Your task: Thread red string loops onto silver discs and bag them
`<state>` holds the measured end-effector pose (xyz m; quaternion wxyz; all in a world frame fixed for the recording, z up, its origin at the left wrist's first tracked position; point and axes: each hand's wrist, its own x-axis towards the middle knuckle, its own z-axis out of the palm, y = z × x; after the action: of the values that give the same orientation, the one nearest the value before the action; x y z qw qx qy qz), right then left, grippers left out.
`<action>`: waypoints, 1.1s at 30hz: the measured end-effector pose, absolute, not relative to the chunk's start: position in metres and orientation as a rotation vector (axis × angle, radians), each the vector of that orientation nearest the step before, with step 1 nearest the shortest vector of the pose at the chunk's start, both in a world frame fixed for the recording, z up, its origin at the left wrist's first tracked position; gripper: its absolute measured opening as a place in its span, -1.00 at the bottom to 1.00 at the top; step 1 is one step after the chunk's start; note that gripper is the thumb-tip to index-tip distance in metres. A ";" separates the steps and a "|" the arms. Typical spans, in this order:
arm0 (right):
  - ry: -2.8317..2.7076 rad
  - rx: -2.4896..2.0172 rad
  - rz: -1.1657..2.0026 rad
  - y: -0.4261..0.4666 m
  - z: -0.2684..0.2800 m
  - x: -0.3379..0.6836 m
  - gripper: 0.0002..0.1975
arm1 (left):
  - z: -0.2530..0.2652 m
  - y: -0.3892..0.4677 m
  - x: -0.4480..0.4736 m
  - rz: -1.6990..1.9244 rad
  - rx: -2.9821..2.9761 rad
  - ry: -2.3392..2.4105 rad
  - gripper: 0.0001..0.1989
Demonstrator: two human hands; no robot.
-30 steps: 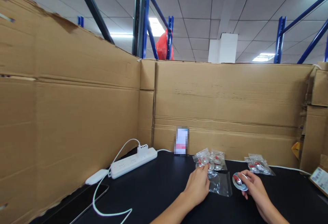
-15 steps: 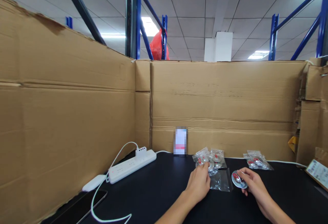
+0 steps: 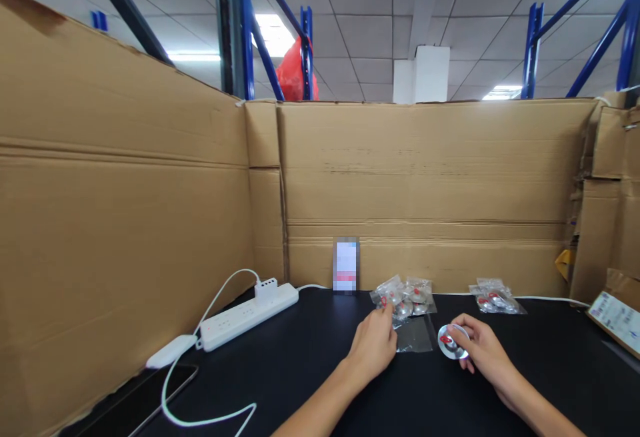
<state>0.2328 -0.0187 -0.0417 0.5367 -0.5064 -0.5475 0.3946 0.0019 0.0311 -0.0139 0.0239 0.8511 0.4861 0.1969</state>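
Note:
A round, shiny silver disc with a red mark on it (image 3: 451, 350) is pinched between the thumb and fingers of my right hand (image 3: 480, 344), just above the black tabletop. To its left, a flat clear plastic bag (image 3: 416, 335) lies on the table. My left hand (image 3: 374, 338) is at that bag's left edge, fingers curled and apparently gripping it, though the fingertips are partly hidden. Right behind the left hand sits a pile of clear bags with silver and red pieces inside (image 3: 417, 294).
Another pile of filled clear bags (image 3: 496, 297) lies at the back right. A phone (image 3: 346, 265) stands against the cardboard wall (image 3: 430, 190). At left are a white power strip (image 3: 250, 317) with a cable and a dark flat device (image 3: 165, 394). A labelled box (image 3: 617, 320) sits far right.
The silver disc has turned its face more toward me in my right hand. My left hand and the flat bag have shifted slightly left. The camera view has tilted down a little.

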 end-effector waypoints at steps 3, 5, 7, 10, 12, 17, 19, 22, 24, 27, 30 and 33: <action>-1.339 -1.215 0.912 -0.017 -0.044 0.232 -0.51 | -0.009 0.030 0.001 0.550 2.643 1.554 -0.64; -1.331 -1.212 0.918 -0.016 -0.045 0.232 -0.50 | -0.006 0.028 0.002 0.528 2.666 1.581 -0.65; -1.322 -1.192 0.940 -0.014 -0.046 0.232 -0.50 | -0.002 0.025 0.004 0.533 2.701 1.615 -0.66; -1.315 -1.152 0.963 -0.012 -0.047 0.228 -0.50 | 0.002 0.021 0.008 0.659 2.763 1.646 -0.68; -1.304 -1.136 0.978 -0.013 -0.047 0.223 -0.48 | 0.005 0.017 0.011 0.793 2.801 1.519 -0.70; -1.317 -1.087 1.090 -0.020 -0.043 0.209 -0.46 | 0.006 0.005 0.025 0.868 2.555 1.005 -0.80; -1.313 -1.057 1.135 -0.021 -0.041 0.206 -0.45 | 0.006 -0.002 0.032 0.850 2.344 0.931 -0.77; -1.286 -1.007 1.228 -0.023 -0.039 0.206 -0.43 | 0.006 -0.009 0.039 0.845 2.180 0.860 -0.78; -1.252 -0.974 1.291 -0.025 -0.038 0.207 -0.44 | 0.005 -0.009 0.039 0.838 2.125 0.824 -0.81; -1.214 -0.940 1.354 -0.027 -0.038 0.210 -0.46 | 0.006 -0.006 0.034 0.830 2.067 0.826 -0.86; -1.198 -0.947 1.342 -0.026 -0.040 0.217 -0.45 | 0.011 -0.002 0.027 0.851 2.063 0.847 -0.88; -1.281 -1.070 1.189 -0.026 -0.043 0.226 -0.48 | 0.023 -0.006 0.021 0.873 2.126 0.854 -0.92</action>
<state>0.2264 -0.0263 -0.0428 0.5193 -0.4463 -0.5343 0.4956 0.0214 -0.0057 0.0230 0.3379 0.8161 0.3279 0.3350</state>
